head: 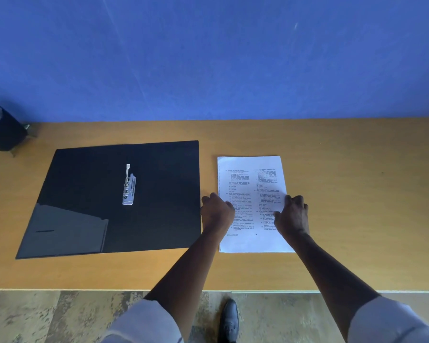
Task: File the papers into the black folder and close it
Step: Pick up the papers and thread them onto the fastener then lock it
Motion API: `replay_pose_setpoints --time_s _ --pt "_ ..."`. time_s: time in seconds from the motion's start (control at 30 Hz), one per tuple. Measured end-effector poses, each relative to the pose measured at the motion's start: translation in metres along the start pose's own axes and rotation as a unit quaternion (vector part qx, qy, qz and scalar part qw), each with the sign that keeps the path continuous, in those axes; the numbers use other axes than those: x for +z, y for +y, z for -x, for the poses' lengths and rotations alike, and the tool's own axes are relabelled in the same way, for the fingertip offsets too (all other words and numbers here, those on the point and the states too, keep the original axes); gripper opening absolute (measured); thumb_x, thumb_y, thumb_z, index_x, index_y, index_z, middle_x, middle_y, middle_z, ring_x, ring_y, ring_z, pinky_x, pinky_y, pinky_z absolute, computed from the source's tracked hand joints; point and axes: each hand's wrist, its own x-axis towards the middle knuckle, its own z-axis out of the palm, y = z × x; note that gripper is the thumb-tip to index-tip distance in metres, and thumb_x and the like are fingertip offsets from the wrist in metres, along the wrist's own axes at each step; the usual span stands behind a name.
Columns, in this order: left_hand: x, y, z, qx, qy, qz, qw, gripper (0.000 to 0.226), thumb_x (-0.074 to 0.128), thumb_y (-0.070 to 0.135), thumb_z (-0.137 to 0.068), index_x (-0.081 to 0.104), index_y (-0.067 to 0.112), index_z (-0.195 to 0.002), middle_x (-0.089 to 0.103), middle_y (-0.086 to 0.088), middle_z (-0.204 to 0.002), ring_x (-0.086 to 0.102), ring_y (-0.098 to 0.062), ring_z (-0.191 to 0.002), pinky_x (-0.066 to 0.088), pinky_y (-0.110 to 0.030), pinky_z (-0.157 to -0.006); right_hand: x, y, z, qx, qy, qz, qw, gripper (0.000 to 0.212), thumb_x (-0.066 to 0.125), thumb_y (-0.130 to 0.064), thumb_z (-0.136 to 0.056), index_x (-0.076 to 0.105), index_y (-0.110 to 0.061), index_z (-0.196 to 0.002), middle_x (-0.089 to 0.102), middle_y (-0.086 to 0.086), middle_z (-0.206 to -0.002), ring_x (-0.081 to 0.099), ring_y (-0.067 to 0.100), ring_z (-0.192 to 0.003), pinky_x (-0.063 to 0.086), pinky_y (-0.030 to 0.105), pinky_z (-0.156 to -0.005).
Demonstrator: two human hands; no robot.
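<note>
Papers: the printed stack (253, 184) lies flat on the wooden desk (357, 194), just right of the black folder (159, 194) and apart from it by a narrow strip of bare desk. None of it is filed yet, as far as I can see.

Folder: it lies wide open, inside up, with its metal lever clip (129, 185) near the middle fold and a slanted pocket (67, 229) on the near left flap. Nothing is under the clip.

Done so far: by my reading, only the opening of the folder; the sheets are not yet lifted.

Left to do: pick up the stack, carry it leftward, seat it under the clip, clamp it, then fold the cover shut.

My left hand (217, 212): fingers curled down at the stack's left edge, knuckles up. It touches or nearly touches that edge; I cannot tell whether I have a real hold of the paper.

My right hand (292, 214): over the lower right part of the top sheet, fingers bent with the tips on the page. Pressing or beginning a pinch, I cannot say which.

Papers against hands: the stack lies between and partly beneath both, with most of its far half uncovered.

Farther out: a dark bag (3, 129) at the desk's far left corner, by the blue wall (208, 58).
</note>
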Motion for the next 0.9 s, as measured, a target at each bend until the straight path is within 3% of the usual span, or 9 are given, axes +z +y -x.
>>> replay_pose_setpoints --time_s 0.13,0.23,0.33,0.37,0.43,0.53,0.63,0.73,0.9 --pt "0.004 0.012 0.001 -0.053 -0.007 0.037 0.998 0.037 0.049 0.023 -0.097 0.05 0.001 -0.126 0.05 -0.016 -0.126 0.061 -0.032 -0.106 0.044 -0.033 -0.069 0.004 0.002 0.0 -0.009 0.007 0.0 1.0 0.042 0.072 -0.012 -0.089 0.051 -0.001 -0.124 0.045 0.019 -0.122 0.046 0.038 -0.108 0.047 0.047 -0.09" --pt "0.007 0.013 -0.004 -0.083 -0.019 0.085 0.993 0.039 0.053 0.026 -0.092 0.055 0.0 -0.122 0.056 -0.014 -0.123 0.063 -0.032 -0.101 0.04 -0.033 -0.061 0.006 0.003 0.001 -0.01 0.015 -0.004 1.0 0.041 0.072 -0.01 -0.088 0.052 -0.001 -0.123 0.045 0.019 -0.121 0.046 0.037 -0.107 0.048 0.047 -0.088" --pt "0.004 0.01 -0.01 -0.1 -0.026 0.143 0.984 0.039 0.053 0.027 -0.084 0.064 -0.001 -0.108 0.067 -0.015 -0.099 0.067 -0.025 -0.077 0.052 -0.028 -0.055 0.007 0.003 0.002 -0.012 0.019 -0.004 1.0 0.039 0.072 -0.009 -0.088 0.052 -0.001 -0.121 0.045 0.018 -0.12 0.046 0.036 -0.105 0.048 0.046 -0.086" --pt "0.004 0.008 -0.012 -0.102 -0.03 0.159 0.982 0.03 0.053 0.026 -0.084 0.065 0.001 -0.096 0.064 -0.01 -0.086 0.061 -0.02 -0.064 0.042 -0.023 -0.046 0.007 0.003 0.002 -0.013 0.02 -0.001 1.0 0.039 0.072 -0.009 -0.088 0.052 -0.001 -0.121 0.045 0.018 -0.12 0.047 0.036 -0.105 0.048 0.046 -0.086" --pt "0.003 0.009 -0.012 -0.107 -0.033 0.189 0.976 0.019 0.053 0.022 -0.085 0.052 0.007 -0.073 0.053 -0.003 -0.069 0.045 -0.015 -0.051 0.027 -0.022 -0.047 0.008 0.003 0.002 -0.014 0.022 0.006 1.0 0.04 0.072 -0.008 -0.088 0.052 -0.001 -0.122 0.046 0.018 -0.119 0.047 0.036 -0.104 0.048 0.046 -0.086" --pt "0.004 0.013 -0.012 -0.115 -0.031 0.207 0.971 0.027 0.054 0.02 -0.088 0.042 0.009 -0.066 0.045 0.001 -0.062 0.04 -0.014 -0.05 0.028 -0.022 -0.044 0.009 0.003 0.001 -0.015 0.022 0.011 1.0 0.039 0.071 -0.008 -0.089 0.051 -0.001 -0.122 0.045 0.018 -0.119 0.046 0.036 -0.103 0.047 0.046 -0.085" --pt "0.007 0.014 -0.014 -0.12 -0.044 0.198 0.972 0.02 0.054 0.024 -0.083 0.056 0.005 -0.081 0.06 -0.003 -0.076 0.057 -0.018 -0.064 0.039 -0.024 -0.048 0.01 0.003 0.001 -0.016 0.023 0.022 0.999 0.04 0.071 -0.01 -0.089 0.051 -0.001 -0.123 0.045 0.018 -0.119 0.047 0.035 -0.103 0.046 0.044 -0.085" --pt "0.011 0.011 -0.018 -0.119 -0.036 0.186 0.975 0.041 0.052 0.032 -0.074 0.064 0.01 -0.106 0.067 -0.006 -0.105 0.065 -0.026 -0.09 0.054 -0.033 -0.065 0.01 0.003 0.002 -0.019 0.026 0.027 0.999 0.042 0.071 -0.01 -0.089 0.051 -0.001 -0.125 0.046 0.018 -0.119 0.047 0.035 -0.103 0.046 0.043 -0.084" --pt "0.009 0.013 -0.017 -0.112 -0.074 0.259 0.956 0.031 0.056 0.022 -0.086 0.058 0.008 -0.114 0.066 -0.005 -0.1 0.057 -0.016 -0.069 0.038 -0.023 -0.049 0.01 0.003 0.003 -0.018 0.029 0.028 0.999 0.043 0.071 -0.01 -0.089 0.05 -0.001 -0.125 0.047 0.019 -0.12 0.048 0.035 -0.103 0.046 0.043 -0.084"
